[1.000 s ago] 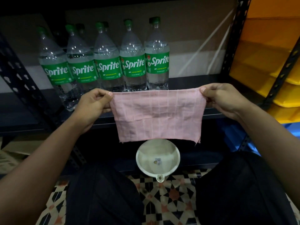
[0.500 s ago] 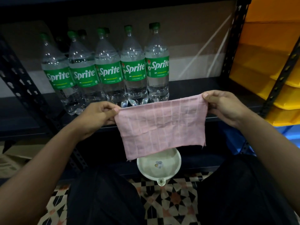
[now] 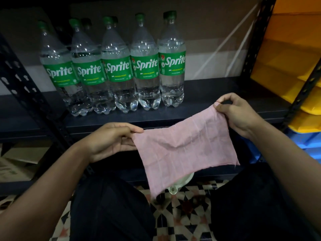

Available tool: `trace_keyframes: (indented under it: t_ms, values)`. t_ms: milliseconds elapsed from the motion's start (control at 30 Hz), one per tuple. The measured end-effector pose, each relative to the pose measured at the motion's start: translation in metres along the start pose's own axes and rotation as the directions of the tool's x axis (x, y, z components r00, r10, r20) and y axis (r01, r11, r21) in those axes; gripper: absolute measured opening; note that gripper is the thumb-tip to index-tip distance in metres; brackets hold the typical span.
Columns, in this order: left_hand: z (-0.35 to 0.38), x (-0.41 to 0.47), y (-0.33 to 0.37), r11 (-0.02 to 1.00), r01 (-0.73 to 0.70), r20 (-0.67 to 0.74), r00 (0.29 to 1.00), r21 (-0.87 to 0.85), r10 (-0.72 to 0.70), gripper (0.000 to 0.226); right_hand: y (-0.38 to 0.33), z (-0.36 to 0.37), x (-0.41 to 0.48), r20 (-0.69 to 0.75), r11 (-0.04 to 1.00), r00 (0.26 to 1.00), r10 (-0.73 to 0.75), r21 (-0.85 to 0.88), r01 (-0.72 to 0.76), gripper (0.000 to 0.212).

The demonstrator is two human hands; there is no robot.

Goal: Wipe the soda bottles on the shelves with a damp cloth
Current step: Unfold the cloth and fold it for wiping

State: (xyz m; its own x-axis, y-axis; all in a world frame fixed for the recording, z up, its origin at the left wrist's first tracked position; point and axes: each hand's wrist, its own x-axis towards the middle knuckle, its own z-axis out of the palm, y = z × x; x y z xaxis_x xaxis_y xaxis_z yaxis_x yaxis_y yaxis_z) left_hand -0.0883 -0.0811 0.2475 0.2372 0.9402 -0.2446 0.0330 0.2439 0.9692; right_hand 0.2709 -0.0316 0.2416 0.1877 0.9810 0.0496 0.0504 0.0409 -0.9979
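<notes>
Several clear Sprite bottles (image 3: 118, 70) with green caps and labels stand in a row on the dark shelf (image 3: 208, 94), with more behind them. A pink cloth (image 3: 184, 150) hangs spread in front of the shelf edge, below the bottles. My left hand (image 3: 111, 141) pinches its left corner. My right hand (image 3: 239, 112) pinches its right corner, held higher, so the cloth slopes down to the left. Neither hand touches a bottle.
A white bowl (image 3: 182, 183) sits on the patterned tile floor (image 3: 182, 214), mostly hidden by the cloth. Black perforated shelf posts (image 3: 26, 94) stand left and right. Yellow bins (image 3: 295, 66) and a blue bin (image 3: 312, 145) fill the rack on the right. My dark-clothed knees frame the floor.
Both hands have lowered the cloth from in front of the bottles' bases to below the shelf edge. The left hand dropped further, tilting the cloth, which now covers the bowl.
</notes>
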Motion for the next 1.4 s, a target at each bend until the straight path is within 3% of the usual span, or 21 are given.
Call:
trace_keyframes:
  t_ms: [133, 233, 400, 567, 833, 1033, 1233, 1400]
  values:
    - [0.017, -0.005, 0.0, 0.998, 0.0, 0.119, 0.993, 0.065, -0.008, 0.049, 0.005, 0.014, -0.005, 0.025, 0.994, 0.998, -0.055, -0.093, 0.057, 0.017]
    - [0.033, -0.003, -0.003, 0.957, -0.132, 0.144, 0.985, 0.256, 0.097, 0.032, 0.006, 0.026, -0.008, 0.081, 0.992, 0.994, -0.067, -0.098, 0.075, 0.013]
    - [0.057, 0.004, -0.001, 0.812, -0.287, 0.157, 0.958, 0.508, 0.24, 0.015, 0.003, 0.039, -0.015, 0.176, 0.995, 0.984, -0.04, -0.079, 0.054, 0.007]
    - [0.07, 0.016, 0.002, 0.592, -0.409, 0.186, 0.897, 0.694, 0.401, 0.005, -0.001, 0.051, -0.027, 0.29, 0.999, 0.957, 0.004, -0.047, 0.011, 0.006]
    - [0.088, 0.036, -0.004, 0.75, -0.4, 0.047, 0.895, 0.528, 0.444, 0.01, -0.001, 0.058, -0.039, 0.486, 0.979, 0.866, 0.116, 0.093, -0.183, 0.024]
    - [0.088, 0.04, -0.007, 0.763, -0.367, 0.014, 0.905, 0.532, 0.425, 0.013, 0.004, 0.054, -0.038, 0.545, 0.956, 0.823, 0.156, 0.126, -0.265, 0.025]
    - [0.089, 0.041, -0.007, 0.756, -0.407, 0.076, 0.898, 0.513, 0.433, 0.012, 0.002, 0.056, -0.037, 0.503, 0.962, 0.843, 0.188, 0.079, -0.262, 0.024]
    - [0.093, 0.044, -0.005, 0.764, -0.385, 0.024, 0.899, 0.519, 0.437, 0.013, 0.001, 0.058, -0.037, 0.506, 0.967, 0.844, 0.179, 0.068, -0.246, 0.027]
